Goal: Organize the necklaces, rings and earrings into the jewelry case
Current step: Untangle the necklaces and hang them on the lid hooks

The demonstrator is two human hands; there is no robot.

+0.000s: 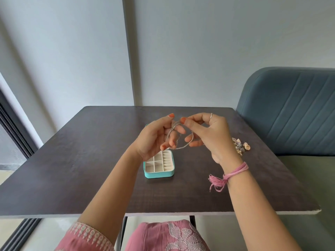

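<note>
A silver chain (178,136) is being held up above the table (90,160) by both hands, just over the far end of the open case (159,166). The left hand (155,140) is being kept half open, palm turned in, with the chain draped around its fingers (172,140) — it appears to be acting as a spool so the chain gets gathered into a small loop. The right hand (208,136) is being closed at thumb and forefinger in a pinch on the chain's upper end near the left fingertips; its other fingers are being curled loosely, one of them hooking the lower loop. The chain is likely being coiled this way because the case compartments are small and a loose chain would tangle or spill over the dividers.

The case is being left open, teal shell, pale lining, square cells on the left and a ribbed ring strip on the right — all cells that can be seen are looking empty, so the task is judged to be at an early stage. A cluster of gold earrings (241,147) is being left on the table to the right, partly hidden behind the right wrist; whether rings are mixed in cannot be told. A pink thread band (233,171) is being worn on the right wrist.
</note>
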